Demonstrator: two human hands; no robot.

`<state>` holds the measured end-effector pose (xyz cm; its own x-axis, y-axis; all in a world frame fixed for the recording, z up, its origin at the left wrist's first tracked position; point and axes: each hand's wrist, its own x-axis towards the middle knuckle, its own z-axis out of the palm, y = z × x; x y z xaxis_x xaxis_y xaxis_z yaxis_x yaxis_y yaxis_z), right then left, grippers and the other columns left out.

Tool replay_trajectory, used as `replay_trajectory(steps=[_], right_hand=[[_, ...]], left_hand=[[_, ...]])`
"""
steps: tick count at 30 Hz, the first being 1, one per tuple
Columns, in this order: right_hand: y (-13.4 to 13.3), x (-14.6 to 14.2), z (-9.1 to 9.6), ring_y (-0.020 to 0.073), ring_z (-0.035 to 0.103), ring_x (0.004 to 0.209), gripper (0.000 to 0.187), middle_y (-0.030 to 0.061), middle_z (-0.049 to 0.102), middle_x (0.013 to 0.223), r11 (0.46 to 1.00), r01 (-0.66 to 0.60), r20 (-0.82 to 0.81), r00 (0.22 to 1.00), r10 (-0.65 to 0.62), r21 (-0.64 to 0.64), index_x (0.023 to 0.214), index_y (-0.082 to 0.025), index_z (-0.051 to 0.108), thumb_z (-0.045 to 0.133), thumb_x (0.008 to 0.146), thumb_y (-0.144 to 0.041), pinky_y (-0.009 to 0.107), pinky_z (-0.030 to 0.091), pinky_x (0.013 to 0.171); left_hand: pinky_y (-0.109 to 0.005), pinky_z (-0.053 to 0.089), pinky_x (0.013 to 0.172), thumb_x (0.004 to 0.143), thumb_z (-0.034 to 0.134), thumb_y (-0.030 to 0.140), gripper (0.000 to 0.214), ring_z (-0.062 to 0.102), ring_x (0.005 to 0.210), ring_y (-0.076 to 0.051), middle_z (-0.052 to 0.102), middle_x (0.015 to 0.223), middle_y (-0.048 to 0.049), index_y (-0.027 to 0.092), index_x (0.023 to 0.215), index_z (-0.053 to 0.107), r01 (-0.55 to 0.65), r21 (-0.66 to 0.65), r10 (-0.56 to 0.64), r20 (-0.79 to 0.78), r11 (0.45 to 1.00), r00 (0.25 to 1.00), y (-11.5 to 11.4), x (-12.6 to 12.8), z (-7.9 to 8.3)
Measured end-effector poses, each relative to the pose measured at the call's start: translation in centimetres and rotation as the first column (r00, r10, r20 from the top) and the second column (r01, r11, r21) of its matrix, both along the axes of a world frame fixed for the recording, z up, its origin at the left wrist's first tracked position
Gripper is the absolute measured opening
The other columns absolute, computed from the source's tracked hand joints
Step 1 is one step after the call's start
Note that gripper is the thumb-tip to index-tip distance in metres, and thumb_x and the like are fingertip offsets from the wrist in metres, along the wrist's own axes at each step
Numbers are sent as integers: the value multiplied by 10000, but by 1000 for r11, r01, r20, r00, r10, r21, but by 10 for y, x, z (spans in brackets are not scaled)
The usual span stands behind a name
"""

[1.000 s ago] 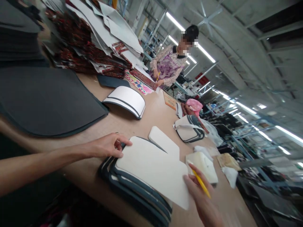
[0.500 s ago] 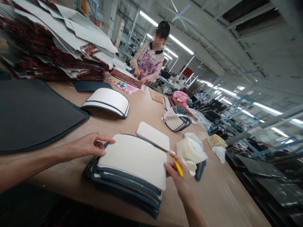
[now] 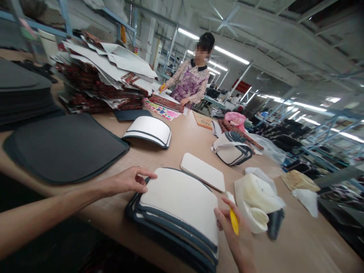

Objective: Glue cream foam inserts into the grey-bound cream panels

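Note:
A white panel [image 3: 179, 204] with rounded corners lies on top of a stack of dark-blue-edged white pieces [image 3: 173, 246] at the table's near side. The fingers and thumb of my left hand [image 3: 133, 182] close on the panel's far left corner. My right hand [image 3: 234, 227] has its fingertips at the panel's right edge. In that same hand is a slim yellow-handled tool [image 3: 234, 222]; I cannot make out its kind. Just beyond the stack lies a smaller white rounded plate [image 3: 202, 171].
Large dark sheets [image 3: 68, 148] lie left, near curved white pieces [image 3: 148, 131]. A tied bundle [image 3: 231, 148] and a pale crumpled bag [image 3: 256, 199] sit on the right. A co-worker [image 3: 189, 81] stands across the table [image 3: 184, 132] beside a tall pile of red-and-white sheets [image 3: 108, 76].
My view has turned left, so everything sits further right and slightly lower. The panel's near right corner lies closer to the stack's edge. Both hands remain at the panel.

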<state>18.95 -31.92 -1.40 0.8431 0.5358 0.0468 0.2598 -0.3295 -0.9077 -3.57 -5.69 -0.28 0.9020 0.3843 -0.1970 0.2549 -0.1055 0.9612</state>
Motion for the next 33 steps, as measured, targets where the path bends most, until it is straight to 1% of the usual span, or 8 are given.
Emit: replay_trajectory(steps=[11, 14, 16, 20, 22, 24, 28, 33], right_hand=[[2, -5, -4, 152, 525, 523, 672, -35, 582, 610, 995, 34, 45, 999, -30, -90, 1155, -177, 491, 619, 656, -608, 270, 415, 519], [5, -7, -1, 147, 523, 521, 681, -34, 574, 604, 991, 53, 84, 995, -43, -121, 1152, -167, 502, 602, 658, -625, 268, 414, 529], [6, -8, -1, 140, 521, 520, 675, -36, 568, 607, 990, 66, 103, 993, -53, -124, 1149, -161, 502, 586, 670, -628, 263, 419, 547], [9, -10, -5, 135, 507, 499, 676, -38, 558, 608, 989, 101, 147, 985, -85, -108, 1178, -164, 484, 548, 697, -635, 259, 416, 532], [10, -9, -9, 147, 532, 529, 655, -26, 575, 627, 985, 142, 188, 975, -122, -97, 1156, -171, 508, 549, 696, -636, 267, 428, 560], [10, -8, -13, 149, 535, 530, 611, -25, 573, 620, 982, 167, 214, 966, -145, -85, 1131, -176, 525, 545, 710, -620, 271, 433, 573], [7, -4, -19, 125, 487, 465, 522, -60, 500, 543, 986, 157, 268, 954, -136, -60, 1093, -179, 538, 561, 738, -560, 253, 412, 527], [1, -3, -16, 103, 493, 445, 396, -50, 531, 571, 962, 272, 361, 894, -264, 30, 953, -193, 582, 612, 728, -518, 229, 407, 481]], left_hand=[[-217, 422, 573, 591, 665, 232, 495, 527, 661, -100, 492, 1118, -72, 137, 1076, 629, -22, -86, 28, 75, 996, 997, -4, -3, -10], [-216, 427, 555, 636, 640, 249, 495, 543, 670, -111, 478, 1121, -70, 155, 1121, 601, 29, -6, -29, 48, 1000, 998, 1, -7, -14], [-245, 455, 629, 675, 624, 243, 453, 557, 734, -135, 465, 1159, -73, 175, 1123, 599, 48, 175, -54, 29, 983, 998, 4, -7, -8], [-359, 367, 939, 776, 534, 150, 278, 490, 1060, -224, 471, 1235, -79, 189, 1038, 617, -100, 594, 1, 166, 799, 986, -6, 11, 27], [-333, 353, 957, 819, 494, 110, 247, 490, 1072, -203, 529, 1183, -62, 194, 1020, 612, -78, 660, -123, 252, 747, 960, -22, 32, 45], [-284, 367, 940, 851, 502, 119, 209, 508, 1045, -179, 576, 1126, -38, 199, 1017, 599, 50, 711, -335, 267, 702, 904, -40, 55, 56], [-325, 296, 1022, 848, 590, 250, 159, 499, 1078, -209, 607, 1104, -43, 183, 991, 582, 253, 819, -599, 132, 515, 790, -67, 91, 53], [-343, 225, 1080, 876, 524, 230, 286, 485, 1152, -220, 605, 1162, -46, 208, 1160, 551, 288, 813, -605, 96, 506, 790, -70, 101, 43]])
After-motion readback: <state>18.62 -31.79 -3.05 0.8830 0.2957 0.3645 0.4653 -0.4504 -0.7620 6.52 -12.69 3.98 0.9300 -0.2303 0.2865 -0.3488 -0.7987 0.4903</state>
